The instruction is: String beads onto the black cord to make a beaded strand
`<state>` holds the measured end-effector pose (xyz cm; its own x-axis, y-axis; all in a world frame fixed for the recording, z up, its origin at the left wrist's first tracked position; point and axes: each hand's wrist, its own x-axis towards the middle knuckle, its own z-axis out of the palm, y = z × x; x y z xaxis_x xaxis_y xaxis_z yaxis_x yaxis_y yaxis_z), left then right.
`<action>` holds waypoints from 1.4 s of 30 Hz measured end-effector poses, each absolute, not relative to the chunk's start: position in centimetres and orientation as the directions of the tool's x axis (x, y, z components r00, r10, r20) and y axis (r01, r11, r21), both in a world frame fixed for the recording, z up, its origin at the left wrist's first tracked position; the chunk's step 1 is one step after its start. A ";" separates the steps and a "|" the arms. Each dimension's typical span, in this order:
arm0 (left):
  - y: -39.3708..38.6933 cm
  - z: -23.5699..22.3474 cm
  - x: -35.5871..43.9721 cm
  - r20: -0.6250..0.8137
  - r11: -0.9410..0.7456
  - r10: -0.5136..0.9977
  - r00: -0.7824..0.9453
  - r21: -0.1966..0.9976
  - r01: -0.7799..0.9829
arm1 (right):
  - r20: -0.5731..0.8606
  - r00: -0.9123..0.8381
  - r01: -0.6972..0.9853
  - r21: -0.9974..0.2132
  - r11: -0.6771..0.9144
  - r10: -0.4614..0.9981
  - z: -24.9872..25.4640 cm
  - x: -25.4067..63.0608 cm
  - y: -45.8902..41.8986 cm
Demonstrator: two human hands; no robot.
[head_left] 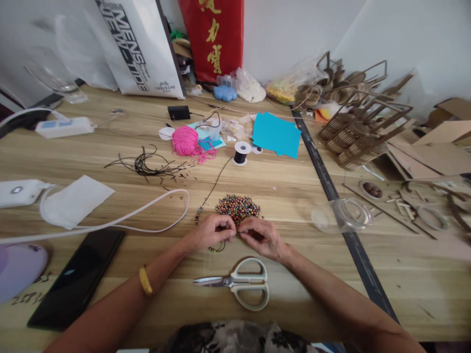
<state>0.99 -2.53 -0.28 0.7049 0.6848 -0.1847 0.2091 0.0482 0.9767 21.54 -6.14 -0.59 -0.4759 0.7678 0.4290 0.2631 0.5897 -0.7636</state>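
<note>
My left hand (213, 230) and my right hand (262, 236) meet fingertip to fingertip on the wooden table (279, 186), just in front of a pile of small coloured beads (237, 207). The left hand pinches a thin black cord (213, 189) that runs up to a white spool of black thread (241, 153); several beads sit threaded on it beside the left hand. The right hand's fingers are closed at the cord's end; what they pinch is too small to tell. White-handled scissors (243, 283) lie shut just below both hands.
A black phone (77, 277) lies at front left, beside a white cable (147, 211) and a white paper (75, 200). A pink yarn ball (186, 141), blue paper sheets (275, 134) and cut black cord pieces (150, 165) lie further back. A clear jar (344, 214) and cardboard parts (364, 122) occupy the right.
</note>
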 end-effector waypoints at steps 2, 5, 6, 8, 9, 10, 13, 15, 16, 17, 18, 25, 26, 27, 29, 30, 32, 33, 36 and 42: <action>-2.6 -0.2 1.0 -0.184 0.044 0.684 0.705 0.976 0.212 | 0.428 -0.473 0.266 -0.763 0.589 0.770 -0.6 21.5 -6.1; -2.6 -0.3 1.0 -0.185 0.043 0.686 0.704 0.976 0.214 | 0.431 -0.472 0.267 -0.761 0.591 0.769 -0.7 21.6 -6.1; -2.5 -0.3 1.0 -0.184 0.043 0.687 0.703 0.976 0.214 | 0.434 -0.472 0.266 -0.760 0.593 0.768 -0.8 21.6 -6.1; -2.5 -0.4 1.0 -0.183 0.042 0.687 0.703 0.976 0.213 | 0.437 -0.469 0.267 -0.758 0.595 0.768 -0.9 21.6 -6.1; -2.5 -0.4 1.0 -0.183 0.041 0.687 0.703 0.976 0.214 | 0.436 -0.469 0.269 -0.758 0.595 0.768 -0.9 21.6 -6.1; -2.5 -0.4 1.0 -0.183 0.042 0.686 0.704 0.976 0.213 | 0.435 -0.470 0.271 -0.757 0.595 0.768 -0.9 21.6 -6.1; -2.5 -0.3 1.0 -0.183 0.043 0.685 0.705 0.976 0.211 | 0.430 -0.476 0.270 -0.759 0.592 0.767 -0.9 21.6 -6.1; -2.6 -0.2 1.0 -0.185 0.040 0.686 0.704 0.975 0.218 | 0.428 -0.475 0.267 -0.762 0.589 0.769 -0.8 21.6 -6.1; -2.6 -0.2 1.1 -0.187 0.038 0.686 0.703 0.974 0.222 | 0.427 -0.473 0.267 -0.764 0.588 0.770 -0.8 21.6 -6.1; -2.6 -0.2 1.1 -0.188 0.036 0.686 0.703 0.974 0.225 | 0.426 -0.473 0.267 -0.765 0.586 0.771 -0.8 21.6 -6.1; -2.6 -0.2 1.1 -0.187 0.035 0.686 0.703 0.974 0.225 | 0.424 -0.474 0.267 -0.766 0.585 0.772 -0.8 21.6 -6.1; -2.6 -0.7 1.0 -0.181 0.033 0.683 0.708 0.975 0.218 | 0.421 -0.477 0.264 -0.768 0.583 0.772 -0.9 21.5 -6.2; -2.6 -0.7 1.0 -0.180 0.032 0.682 0.709 0.976 0.217 | 0.419 -0.479 0.264 -0.769 0.582 0.771 -0.9 21.5 -6.2; -2.6 -0.8 1.0 -0.177 0.029 0.681 0.710 0.976 0.216 | 0.418 -0.481 0.265 -0.769 0.582 0.771 -0.9 21.5 -6.2; -2.6 -0.8 1.0 -0.169 0.015 0.681 0.712 0.976 0.217 | 0.419 -0.485 0.265 -0.766 0.585 0.768 -0.9 21.5 -6.2; -2.6 -0.8 1.0 -0.164 0.007 0.682 0.713 0.976 0.217 | 0.419 -0.487 0.265 -0.765 0.587 0.766 -0.8 21.5 -6.1; -2.6 -0.9 1.0 -0.157 -0.003 0.683 0.713 0.976 0.218 | 0.420 -0.490 0.265 -0.764 0.589 0.764 -0.8 21.5 -6.1; -2.6 -0.9 1.0 -0.157 -0.005 0.684 0.713 0.976 0.220 | 0.419 -0.491 0.264 -0.764 0.589 0.764 -0.8 21.5 -6.1; -2.5 -1.0 1.0 -0.153 -0.004 0.686 0.712 0.977 0.214 | 0.420 -0.491 0.265 -0.763 0.590 0.763 -0.7 21.4 -6.1; -2.5 -0.8 1.2 -0.135 -0.008 0.689 0.712 0.981 0.194 | 0.439 -0.479 0.252 -0.761 0.598 0.760 -0.9 21.4 -6.1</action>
